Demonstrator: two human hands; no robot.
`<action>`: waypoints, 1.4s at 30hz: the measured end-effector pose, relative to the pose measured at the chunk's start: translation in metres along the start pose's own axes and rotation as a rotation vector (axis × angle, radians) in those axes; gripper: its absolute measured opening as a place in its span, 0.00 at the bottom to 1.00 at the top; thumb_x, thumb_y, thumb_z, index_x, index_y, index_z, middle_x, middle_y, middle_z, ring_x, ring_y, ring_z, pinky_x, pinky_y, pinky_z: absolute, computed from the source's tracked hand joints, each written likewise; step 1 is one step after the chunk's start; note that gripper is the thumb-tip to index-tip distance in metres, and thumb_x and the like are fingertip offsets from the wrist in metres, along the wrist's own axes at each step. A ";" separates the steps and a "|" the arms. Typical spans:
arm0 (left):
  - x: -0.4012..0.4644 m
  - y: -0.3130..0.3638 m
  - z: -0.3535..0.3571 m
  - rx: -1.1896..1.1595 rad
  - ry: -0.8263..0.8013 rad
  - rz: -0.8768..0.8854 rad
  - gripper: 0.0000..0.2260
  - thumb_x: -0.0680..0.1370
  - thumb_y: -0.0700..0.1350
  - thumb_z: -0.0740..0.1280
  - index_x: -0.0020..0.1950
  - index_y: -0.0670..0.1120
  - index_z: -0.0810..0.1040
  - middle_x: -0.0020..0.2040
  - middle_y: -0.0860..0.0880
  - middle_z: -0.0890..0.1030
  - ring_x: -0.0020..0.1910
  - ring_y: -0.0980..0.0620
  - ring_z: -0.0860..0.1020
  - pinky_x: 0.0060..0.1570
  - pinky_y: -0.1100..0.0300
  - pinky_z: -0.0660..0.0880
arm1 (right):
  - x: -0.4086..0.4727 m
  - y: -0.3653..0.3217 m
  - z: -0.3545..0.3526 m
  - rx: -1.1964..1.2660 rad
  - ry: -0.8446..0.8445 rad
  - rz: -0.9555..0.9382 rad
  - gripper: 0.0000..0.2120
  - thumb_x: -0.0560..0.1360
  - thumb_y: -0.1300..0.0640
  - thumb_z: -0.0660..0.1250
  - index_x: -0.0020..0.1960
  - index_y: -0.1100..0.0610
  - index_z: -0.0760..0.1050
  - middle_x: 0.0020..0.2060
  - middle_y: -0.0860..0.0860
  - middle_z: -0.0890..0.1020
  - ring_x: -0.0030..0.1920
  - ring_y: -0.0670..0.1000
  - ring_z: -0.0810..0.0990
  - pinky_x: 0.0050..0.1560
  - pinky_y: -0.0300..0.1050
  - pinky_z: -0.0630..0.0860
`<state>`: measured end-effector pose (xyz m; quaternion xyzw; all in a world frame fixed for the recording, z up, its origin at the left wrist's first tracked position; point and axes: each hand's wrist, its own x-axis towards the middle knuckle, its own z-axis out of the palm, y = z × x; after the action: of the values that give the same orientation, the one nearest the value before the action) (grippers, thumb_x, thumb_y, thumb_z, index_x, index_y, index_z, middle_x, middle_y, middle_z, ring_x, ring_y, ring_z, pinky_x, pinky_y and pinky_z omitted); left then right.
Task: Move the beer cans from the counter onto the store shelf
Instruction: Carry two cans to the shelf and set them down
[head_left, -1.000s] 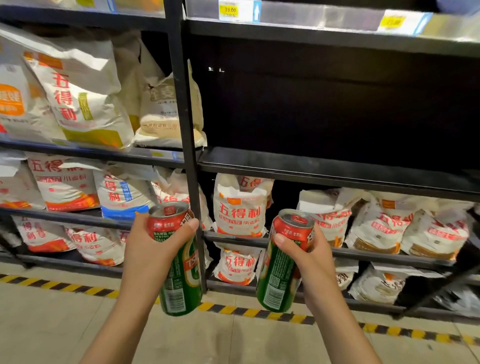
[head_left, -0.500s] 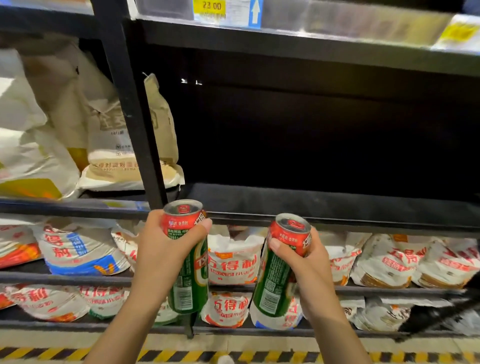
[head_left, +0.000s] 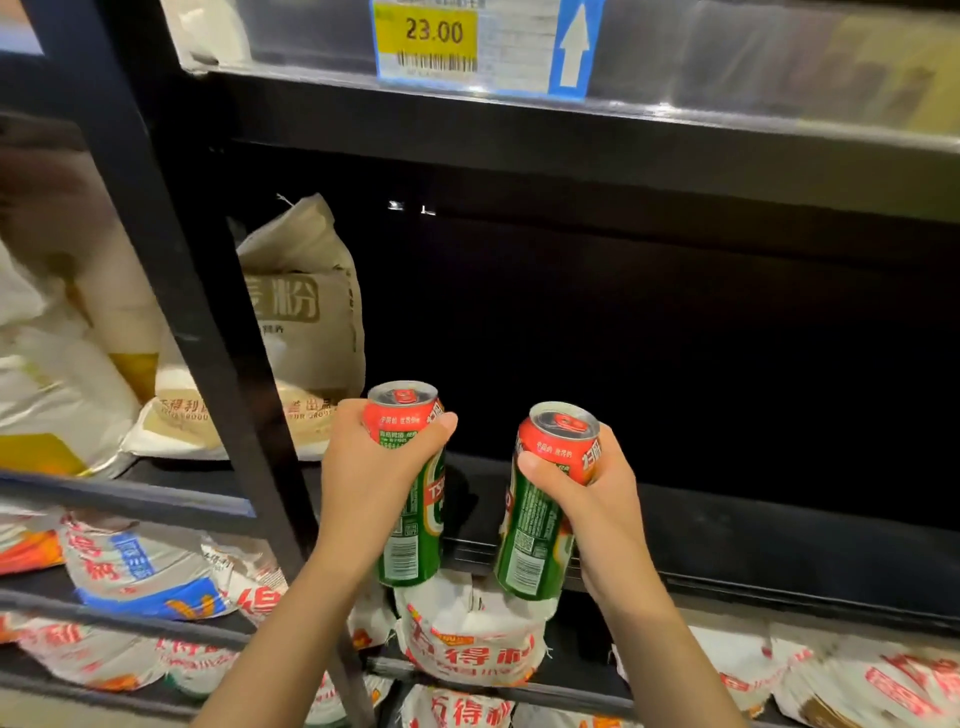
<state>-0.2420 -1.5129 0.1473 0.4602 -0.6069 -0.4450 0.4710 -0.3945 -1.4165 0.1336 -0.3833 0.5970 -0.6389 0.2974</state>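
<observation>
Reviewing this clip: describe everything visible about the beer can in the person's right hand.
The right can is a tall metal can with a green body, a red band at the top, a silver lid with a red pull tab, and a white barcode panel low on its side. It looks unopened. It tilts, top leaning right, held in the air before the dark shelf. The right hand grips its upper half; nothing else touches it.

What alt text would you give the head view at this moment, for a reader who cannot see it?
Two bare hands each hold an upright green and red beer can in front of a dark store shelf: the left hand grips the left can, the right hand grips the right can. White flour bags fill the shelves below, and a yellow price tag reads 23.00 above.
</observation>
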 end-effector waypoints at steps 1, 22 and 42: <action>0.007 -0.001 0.004 0.001 0.015 0.004 0.21 0.67 0.54 0.76 0.53 0.47 0.72 0.43 0.54 0.78 0.41 0.61 0.79 0.32 0.72 0.71 | 0.007 0.001 0.002 0.003 0.000 -0.002 0.28 0.60 0.45 0.75 0.58 0.47 0.73 0.50 0.47 0.82 0.51 0.48 0.82 0.51 0.49 0.80; 0.095 -0.046 0.039 0.006 0.156 0.064 0.26 0.62 0.51 0.79 0.54 0.44 0.72 0.40 0.52 0.80 0.39 0.58 0.79 0.38 0.64 0.74 | 0.099 0.043 0.050 0.053 0.187 -0.035 0.28 0.58 0.57 0.78 0.53 0.44 0.70 0.50 0.52 0.81 0.50 0.52 0.82 0.53 0.53 0.79; 0.115 -0.076 0.044 -0.058 0.124 0.156 0.28 0.61 0.50 0.78 0.56 0.52 0.69 0.48 0.54 0.79 0.50 0.52 0.79 0.48 0.65 0.74 | 0.127 0.063 0.067 0.016 0.146 -0.100 0.32 0.64 0.68 0.77 0.62 0.53 0.68 0.55 0.50 0.79 0.54 0.44 0.79 0.56 0.43 0.77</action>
<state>-0.2903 -1.6347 0.0853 0.4245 -0.5972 -0.3952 0.5540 -0.4099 -1.5656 0.0883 -0.3627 0.5919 -0.6840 0.2240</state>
